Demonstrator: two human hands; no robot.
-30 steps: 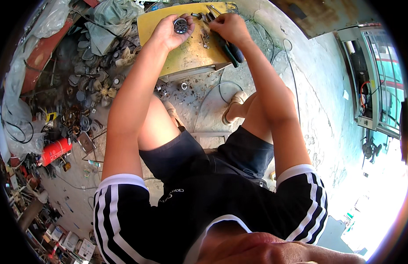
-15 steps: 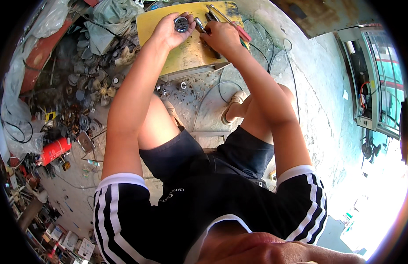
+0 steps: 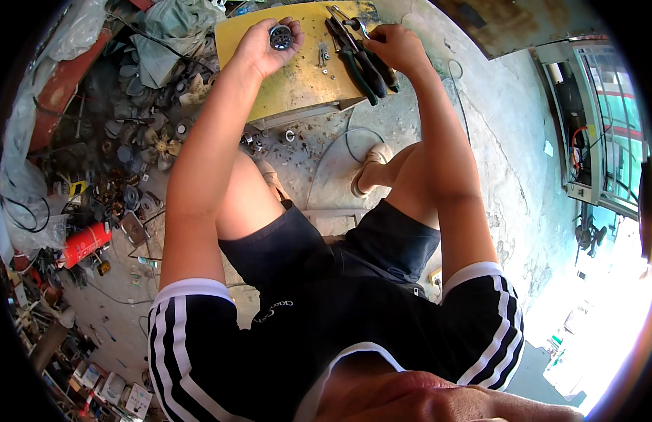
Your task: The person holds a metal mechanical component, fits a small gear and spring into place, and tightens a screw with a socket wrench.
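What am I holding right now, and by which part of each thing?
Your left hand cups a dark round part around its side. Your right hand holds a shiny metal tool by the end away from its head.

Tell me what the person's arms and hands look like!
The left hand and right hand wear no gloves. No watch or bracelet shows on the bare forearms. The short black sleeves have white stripes and white cuffs.
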